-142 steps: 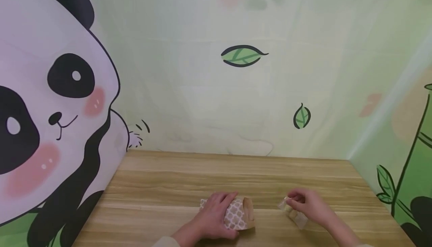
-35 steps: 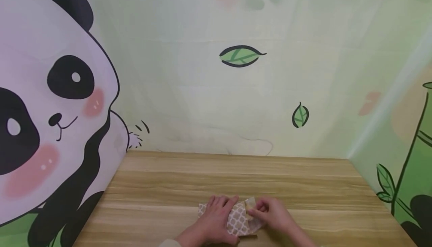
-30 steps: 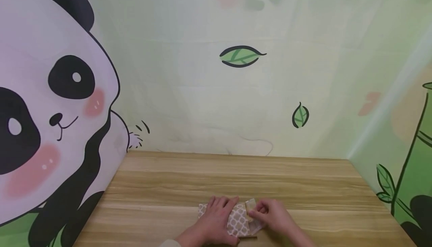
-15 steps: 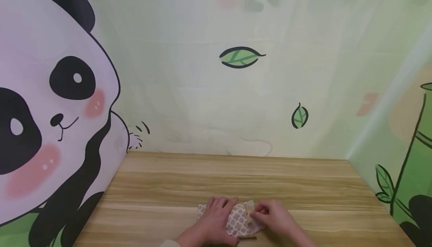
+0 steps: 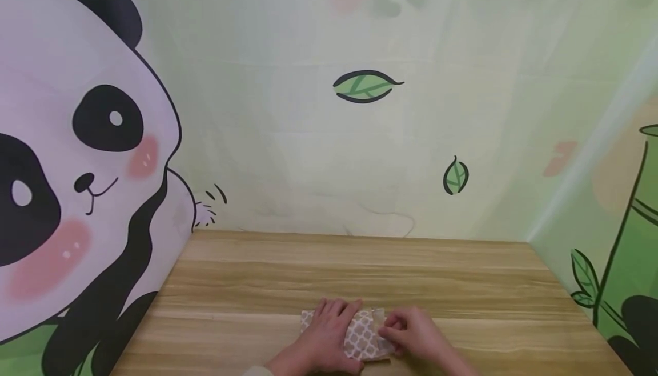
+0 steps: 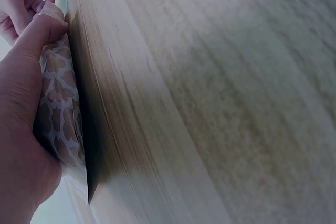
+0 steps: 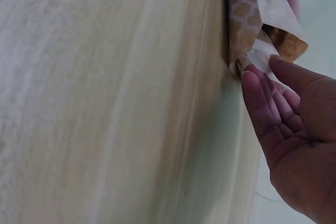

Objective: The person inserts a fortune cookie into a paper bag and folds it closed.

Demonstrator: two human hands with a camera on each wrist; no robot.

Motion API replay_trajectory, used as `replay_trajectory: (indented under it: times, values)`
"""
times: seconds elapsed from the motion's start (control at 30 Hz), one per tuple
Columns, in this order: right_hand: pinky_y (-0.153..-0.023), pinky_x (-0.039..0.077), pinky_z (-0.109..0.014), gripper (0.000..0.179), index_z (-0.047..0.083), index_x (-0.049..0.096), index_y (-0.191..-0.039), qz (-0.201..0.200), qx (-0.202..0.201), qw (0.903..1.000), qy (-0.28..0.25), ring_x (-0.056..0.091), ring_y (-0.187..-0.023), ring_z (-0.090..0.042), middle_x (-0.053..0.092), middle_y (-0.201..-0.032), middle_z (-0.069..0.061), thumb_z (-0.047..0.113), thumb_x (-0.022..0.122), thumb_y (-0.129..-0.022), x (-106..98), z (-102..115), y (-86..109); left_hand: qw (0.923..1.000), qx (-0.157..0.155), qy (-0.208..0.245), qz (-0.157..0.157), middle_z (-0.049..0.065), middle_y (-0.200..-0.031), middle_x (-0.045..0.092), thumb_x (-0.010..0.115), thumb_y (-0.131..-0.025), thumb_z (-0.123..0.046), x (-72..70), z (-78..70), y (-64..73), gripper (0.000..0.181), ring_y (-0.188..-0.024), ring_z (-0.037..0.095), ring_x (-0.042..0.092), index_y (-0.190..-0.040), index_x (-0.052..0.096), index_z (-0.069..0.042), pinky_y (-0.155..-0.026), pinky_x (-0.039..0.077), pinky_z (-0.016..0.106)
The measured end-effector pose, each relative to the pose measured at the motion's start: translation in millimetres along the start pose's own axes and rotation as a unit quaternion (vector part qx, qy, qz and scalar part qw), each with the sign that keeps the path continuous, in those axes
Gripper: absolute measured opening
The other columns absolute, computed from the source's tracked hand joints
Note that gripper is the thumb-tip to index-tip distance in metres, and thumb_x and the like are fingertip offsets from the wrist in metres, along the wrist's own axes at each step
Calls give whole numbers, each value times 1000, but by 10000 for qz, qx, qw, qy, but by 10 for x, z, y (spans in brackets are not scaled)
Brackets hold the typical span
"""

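Note:
A brown paper bag (image 5: 362, 336) with a white lattice print lies on its side on the table, its mouth facing right. My left hand (image 5: 329, 336) grips it from above, with the thumb on the near edge. In the left wrist view the bag (image 6: 59, 93) bulges beneath that palm. At the mouth, my right hand (image 5: 417, 333) pinches the end of a clear plastic packet (image 7: 258, 60) between thumb and fingers. Most of the packet is hidden inside the bag. The right wrist view shows the bag's brown inner flap (image 7: 286, 43) standing out beside the thumb.
The wood-grain table (image 5: 257, 273) reaches back to a pale green cloth backdrop (image 5: 288, 153) printed with leaves. A large printed panda (image 5: 103, 193) covers the left side, and green bamboo (image 5: 629, 250) is printed at the right.
The right hand has brought the packet from the table's right side to the bag's mouth, then slid it leftward until little shows. The left hand stays on the bag.

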State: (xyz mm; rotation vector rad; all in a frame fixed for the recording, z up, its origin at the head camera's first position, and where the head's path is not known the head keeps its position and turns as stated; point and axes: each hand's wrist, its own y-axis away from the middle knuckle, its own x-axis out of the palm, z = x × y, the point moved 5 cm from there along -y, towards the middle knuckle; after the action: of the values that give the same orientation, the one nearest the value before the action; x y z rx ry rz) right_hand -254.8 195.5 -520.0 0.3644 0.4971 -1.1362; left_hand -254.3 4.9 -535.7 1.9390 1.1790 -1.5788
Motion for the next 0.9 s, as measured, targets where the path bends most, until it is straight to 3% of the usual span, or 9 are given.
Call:
replay_trajectory:
  times: [0.23,0.37,0.57,0.77,0.9]
  values:
    - [-55,54,-25,17,9,70,-92,-204,-34,9995,256,65,-64,-13,70,-76,2,25,71,-86,-107,7,19,9998,86,39,-175,-2,-125,47,76,-54,-60,-9,0,10,110,-120,19,46,-147,35,-19,-109,28,58]
    - [-56,56,-28,19,3,68,-96,3,-57,9999,-125,66,-65,-17,70,-79,-4,18,71,-85,-80,-12,12,9995,117,41,-288,-1,-123,48,78,-53,-59,-10,2,13,111,-119,19,46,-146,36,-18,-109,29,57]
    - [-57,58,-30,19,-3,66,-98,261,-103,9976,-635,67,-65,-18,70,-82,-8,11,70,-86,23,-49,-4,9998,68,34,-165,-1,-126,47,76,-54,-60,-4,-2,8,110,-121,19,45,-148,34,-19,-110,27,56]
    - [-58,57,-30,20,0,68,-101,129,-159,9980,-591,68,-67,-19,71,-81,-9,17,67,-89,-30,-11,10,9999,5,126,-49,-1,-128,46,76,-56,-60,-7,-13,1,110,-122,19,44,-149,32,-20,-111,26,57]
    - [-67,59,-37,30,-9,65,-107,114,-38,9931,-1171,70,-78,-29,71,-89,-20,17,62,-93,-107,3,31,9999,14,140,-57,-1,-127,46,76,-56,-60,-7,-15,2,110,-122,19,45,-148,32,-20,-111,26,57]
